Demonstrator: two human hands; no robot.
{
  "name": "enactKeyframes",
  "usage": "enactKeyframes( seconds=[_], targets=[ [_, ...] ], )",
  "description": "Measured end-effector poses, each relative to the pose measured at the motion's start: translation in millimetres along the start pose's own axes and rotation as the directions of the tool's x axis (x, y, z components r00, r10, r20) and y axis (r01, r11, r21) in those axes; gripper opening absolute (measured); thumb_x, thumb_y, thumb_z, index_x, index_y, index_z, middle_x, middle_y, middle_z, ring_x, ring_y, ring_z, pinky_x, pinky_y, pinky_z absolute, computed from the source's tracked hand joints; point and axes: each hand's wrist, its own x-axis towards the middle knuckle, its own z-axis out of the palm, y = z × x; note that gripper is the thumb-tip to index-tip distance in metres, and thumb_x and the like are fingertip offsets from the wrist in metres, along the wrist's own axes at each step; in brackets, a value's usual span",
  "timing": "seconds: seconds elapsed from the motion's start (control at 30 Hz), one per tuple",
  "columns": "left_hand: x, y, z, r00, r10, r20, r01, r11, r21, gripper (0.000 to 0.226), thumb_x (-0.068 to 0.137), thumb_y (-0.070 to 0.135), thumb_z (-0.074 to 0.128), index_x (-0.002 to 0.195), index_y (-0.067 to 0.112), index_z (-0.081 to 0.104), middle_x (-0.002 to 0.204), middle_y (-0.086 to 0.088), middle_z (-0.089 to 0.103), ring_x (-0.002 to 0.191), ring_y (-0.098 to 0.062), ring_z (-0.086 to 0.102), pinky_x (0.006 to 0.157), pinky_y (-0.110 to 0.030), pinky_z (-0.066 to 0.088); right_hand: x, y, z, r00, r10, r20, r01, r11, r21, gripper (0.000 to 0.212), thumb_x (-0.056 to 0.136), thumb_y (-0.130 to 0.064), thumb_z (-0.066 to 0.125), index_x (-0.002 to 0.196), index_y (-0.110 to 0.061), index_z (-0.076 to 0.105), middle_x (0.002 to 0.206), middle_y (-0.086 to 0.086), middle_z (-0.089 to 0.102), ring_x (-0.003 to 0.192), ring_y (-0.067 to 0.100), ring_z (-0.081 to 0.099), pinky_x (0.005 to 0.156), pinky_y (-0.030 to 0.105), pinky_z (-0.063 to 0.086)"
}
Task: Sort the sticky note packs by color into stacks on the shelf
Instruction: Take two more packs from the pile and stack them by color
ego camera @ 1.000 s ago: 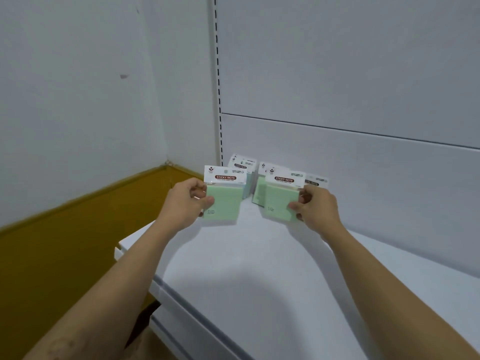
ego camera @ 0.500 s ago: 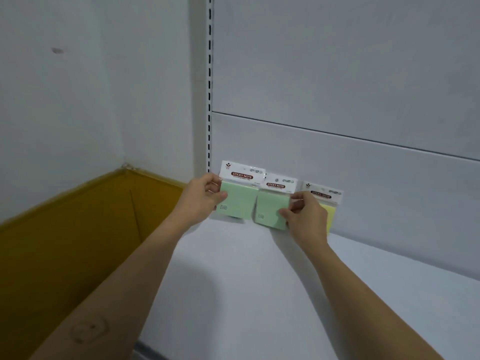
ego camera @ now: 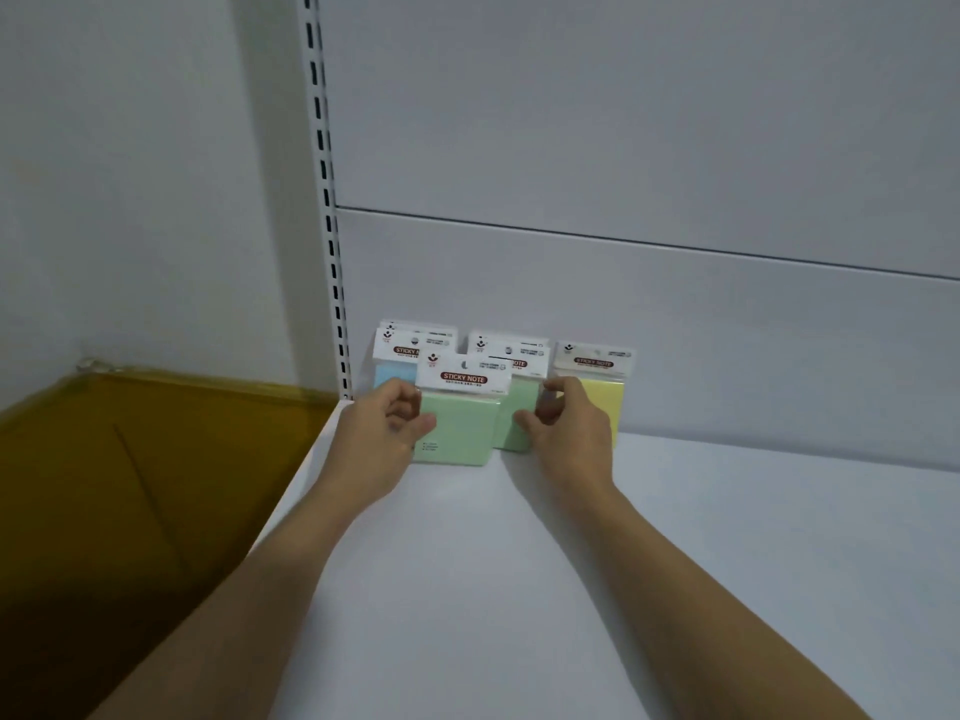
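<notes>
Your left hand pinches the front green pack by its left edge, thumb on the face and fingers curled behind. It stands upright on the shelf, a little forward of the row. Your right hand pinches the right edge of the rear green pack, which stands just behind and to the right of the front one, partly covered by it. Another header card shows behind that pack, so green looks to have more than these two. The blue packs stand at the far left against the back panel, beside the slotted upright. The yellow pack stands at the right, just beside your right hand and partly hidden by it. You seem to be gathering the greens between blue and yellow. Next, the front pack wants sliding back and to the right until it sits square against the rear one, header cards lined up. Keep the pinch light, since these upright packs probably tip easily, and mind your right knuckles so they don't nudge the yellow pack. Whether any packs remain unsorted elsewhere cannot be told from here.
</notes>
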Motion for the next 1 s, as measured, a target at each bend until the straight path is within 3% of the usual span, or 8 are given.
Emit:
enactKeyframes(
  seconds=[0.17, 0.33, 0.53, 0.7, 0.87, 1.0],
  targets=[
    [-2.1, -0.6, 6.8, 0.999, 0.046, 0.017, -0.047, 0.996, 0.077, 0.017, 0.085, 0.011, 0.070, 0.088, 0.021, 0.057, 0.085, 0.005, 0.063, 0.076, -0.008, 0.060, 0.072, -0.028, 0.056, -1.4, 1.8, 3.9, 0.999, 0.037, -0.026, -0.038, 0.998, -0.054, 0.034, 0.081, -0.021, 0.070, 0.112, -0.022, 0.057, 0.082, -0.013, 0.064, 0.087, 0.018, 0.063, 0.079, 0.036, 0.050],
    [0.3, -5.8, 7.9, 0.999, 0.008, 0.035, -0.010, 0.998, 0.059, 0.015, 0.086, 0.011, 0.069, 0.090, 0.020, 0.057, 0.087, 0.000, 0.065, 0.081, -0.017, 0.064, 0.074, -0.041, 0.058, 2.0, 0.2, 3.2, 1.000, 0.016, -0.026, -0.018, 0.995, -0.098, 0.028, 0.082, -0.024, 0.070, 0.107, -0.023, 0.058, 0.085, -0.011, 0.067, 0.086, 0.017, 0.062, 0.077, 0.035, 0.049],
    [-1.6, -5.2, 8.9, 0.999, 0.001, 0.044, -0.003, 0.999, 0.034, 0.014, 0.085, 0.012, 0.069, 0.094, 0.019, 0.060, 0.090, -0.002, 0.067, 0.083, -0.017, 0.067, 0.075, -0.042, 0.059, -4.9, -7.0, -16.6, 0.991, -0.117, -0.066, 0.103, 0.976, -0.190, 0.030, 0.088, -0.031, 0.064, 0.115, -0.023, 0.056, 0.087, -0.016, 0.062, 0.078, 0.013, 0.060, 0.071, 0.030, 0.046],
    [-7.3, 1.2, 15.7, 0.997, 0.008, 0.071, -0.009, 1.000, 0.022, 0.015, 0.084, 0.012, 0.071, 0.095, 0.013, 0.061, 0.093, -0.006, 0.066, 0.084, -0.017, 0.065, 0.076, -0.041, 0.059, -17.3, -20.1, -28.7, 0.949, -0.119, 0.294, 0.193, 0.951, -0.239, 0.037, 0.080, -0.036, 0.071, 0.113, -0.028, 0.059, 0.095, -0.014, 0.063, 0.078, 0.009, 0.061, 0.076, 0.032, 0.051],
    [-10.0, -1.2, 17.5, 0.997, 0.024, 0.068, -0.026, 0.999, 0.020, 0.015, 0.083, 0.011, 0.072, 0.096, 0.013, 0.063, 0.090, -0.004, 0.068, 0.084, -0.019, 0.066, 0.075, -0.043, 0.059, -38.8, -4.5, -17.4, 0.955, -0.094, 0.282, 0.149, 0.972, -0.181, 0.034, 0.078, -0.038, 0.073, 0.108, -0.031, 0.060, 0.093, -0.017, 0.063, 0.077, 0.006, 0.062, 0.076, 0.032, 0.050],
    [-11.5, -1.9, 20.9, 0.997, 0.017, 0.079, -0.017, 1.000, -0.002, 0.016, 0.082, 0.009, 0.072, 0.089, 0.020, 0.064, 0.086, -0.004, 0.068, 0.083, -0.021, 0.067, 0.077, -0.044, 0.058, -38.3, 2.6, -19.6, 0.965, -0.086, 0.249, 0.124, 0.982, -0.140, 0.019, 0.080, -0.033, 0.073, 0.091, -0.028, 0.059, 0.080, -0.022, 0.060, 0.073, 0.004, 0.060, 0.070, 0.029, 0.048]
  ],
)
